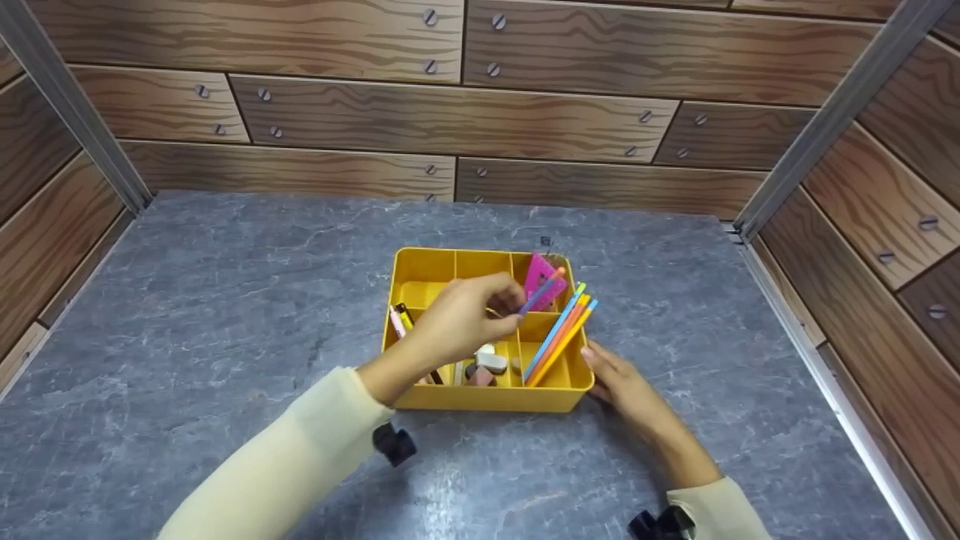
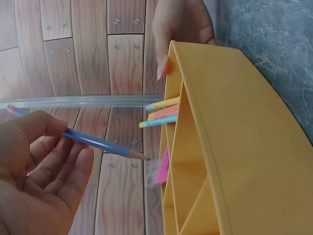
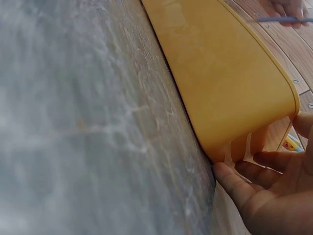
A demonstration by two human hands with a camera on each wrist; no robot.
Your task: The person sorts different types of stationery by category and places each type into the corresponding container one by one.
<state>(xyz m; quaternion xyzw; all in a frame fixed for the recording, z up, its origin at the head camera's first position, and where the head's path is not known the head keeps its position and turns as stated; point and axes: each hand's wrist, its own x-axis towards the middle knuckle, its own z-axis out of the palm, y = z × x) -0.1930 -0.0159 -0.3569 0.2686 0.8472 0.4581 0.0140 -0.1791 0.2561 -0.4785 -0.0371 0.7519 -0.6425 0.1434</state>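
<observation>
Above the yellow divided box (image 1: pixel 487 400), my left hand (image 1: pixel 469 315) pinches a blue pencil (image 2: pixel 100 143) between thumb and fingers. The sharpened tip points toward the box in the left wrist view; the other end is reddish-orange. My right hand (image 1: pixel 626 386) holds the box's near right corner, thumb at the rim and fingers against the side wall (image 3: pixel 254 147). Several bright pencils (image 1: pixel 559 341) lean in the front right compartment. Behind them, a pink set square (image 1: pixel 541 279) stands in the back right compartment. My left hand hides part of the middle compartments.
White and pink erasers (image 1: pixel 491 364) lie in the front middle compartment. Pens or markers (image 1: pixel 403 319) lean in the front left one, partly behind my left forearm. The box stands on a grey marbled table (image 1: pixel 247 300), with wood-patterned walls (image 1: pixel 337 112) around it.
</observation>
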